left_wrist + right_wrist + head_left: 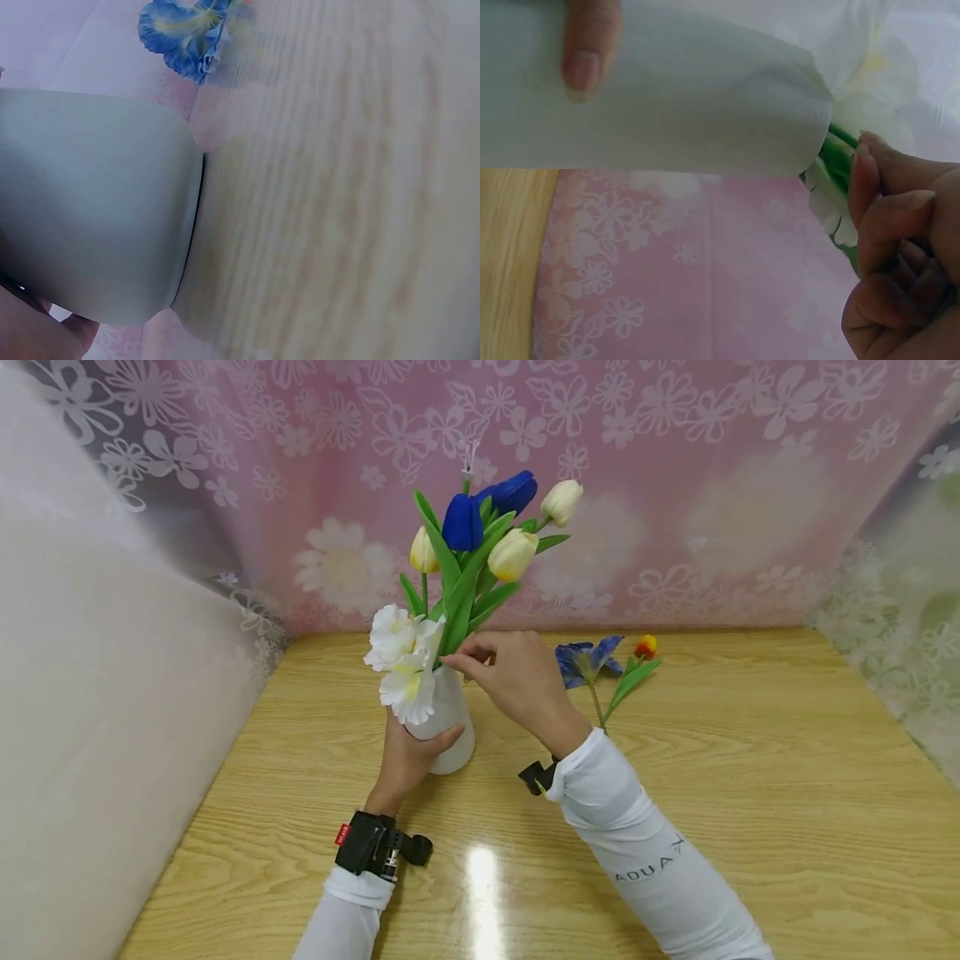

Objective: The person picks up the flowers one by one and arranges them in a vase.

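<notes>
The left hand [405,756] grips a white vase [452,714], and its thumb [592,45] lies along the vase wall in the right wrist view. At the vase's mouth the right hand [525,681] pinches a green stem [843,135] between thumb and forefinger, the other fingers curled. Ruffled white flowers [408,685] lean over the left side of the rim. Above them rise blue tulips [462,522], cream tulips [513,555] and long green leaves [463,589]. Which bloom the pinched stem carries is hard to tell.
On the wooden table [712,827] behind the right wrist lie a blue flower [576,665] and a small orange-red tulip [646,647] with green leaves. Pink flowered cloth [712,527] hangs at the back. A white panel [112,635] borders the left side.
</notes>
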Action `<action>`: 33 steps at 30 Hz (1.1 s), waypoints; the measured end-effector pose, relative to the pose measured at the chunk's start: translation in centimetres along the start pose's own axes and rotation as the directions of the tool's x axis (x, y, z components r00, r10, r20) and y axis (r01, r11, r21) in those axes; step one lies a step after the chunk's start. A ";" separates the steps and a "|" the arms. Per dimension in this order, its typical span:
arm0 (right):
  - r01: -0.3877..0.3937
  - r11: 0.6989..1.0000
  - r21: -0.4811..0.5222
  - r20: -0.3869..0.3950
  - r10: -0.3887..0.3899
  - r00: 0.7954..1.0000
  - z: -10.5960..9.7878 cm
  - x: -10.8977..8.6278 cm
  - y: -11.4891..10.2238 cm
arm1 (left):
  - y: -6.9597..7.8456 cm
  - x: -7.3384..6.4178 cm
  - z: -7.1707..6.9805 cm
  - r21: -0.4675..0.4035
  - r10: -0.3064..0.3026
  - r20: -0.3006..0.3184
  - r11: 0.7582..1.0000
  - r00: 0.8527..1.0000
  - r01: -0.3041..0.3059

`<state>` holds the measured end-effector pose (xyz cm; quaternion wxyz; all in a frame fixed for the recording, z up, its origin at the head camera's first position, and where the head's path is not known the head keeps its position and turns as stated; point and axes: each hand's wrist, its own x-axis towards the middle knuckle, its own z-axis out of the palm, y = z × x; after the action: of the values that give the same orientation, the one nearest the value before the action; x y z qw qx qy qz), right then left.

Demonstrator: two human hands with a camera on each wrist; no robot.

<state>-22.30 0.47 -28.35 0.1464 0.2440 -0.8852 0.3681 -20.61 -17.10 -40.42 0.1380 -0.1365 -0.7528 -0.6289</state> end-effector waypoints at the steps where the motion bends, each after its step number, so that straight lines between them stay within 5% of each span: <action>1: 0.001 1.000 0.015 0.009 -0.001 1.000 0.0 -0.2 0.3 | 0.0 0.0 0.0 0.006 -0.001 -0.001 1.000 1.000 0.001; 11: -0.047 0.995 0.084 0.094 0.039 0.995 0.2 -1.7 2.9 | -0.2 0.1 0.1 -0.037 0.005 -0.001 0.999 1.000 -0.005; 17: -0.159 0.987 0.028 0.107 0.155 0.982 0.2 -3.0 5.8 | -0.3 0.1 0.1 -0.036 -0.011 0.010 0.999 1.000 0.012; 27: -0.397 0.918 -0.024 0.208 0.393 0.896 -0.8 -5.6 11.8 | -0.1 0.0 0.1 -0.034 -0.034 0.005 0.999 0.999 0.034; 33: -0.480 0.875 -0.066 0.158 0.484 0.860 -1.9 -7.2 14.3 | -0.2 -0.1 0.2 -0.023 -0.016 0.002 1.000 1.000 0.016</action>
<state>-23.83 12.93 -38.55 -0.0232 0.0435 -0.9317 0.3600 -20.59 -16.98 -40.66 0.1306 -0.1325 -0.7469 -0.6384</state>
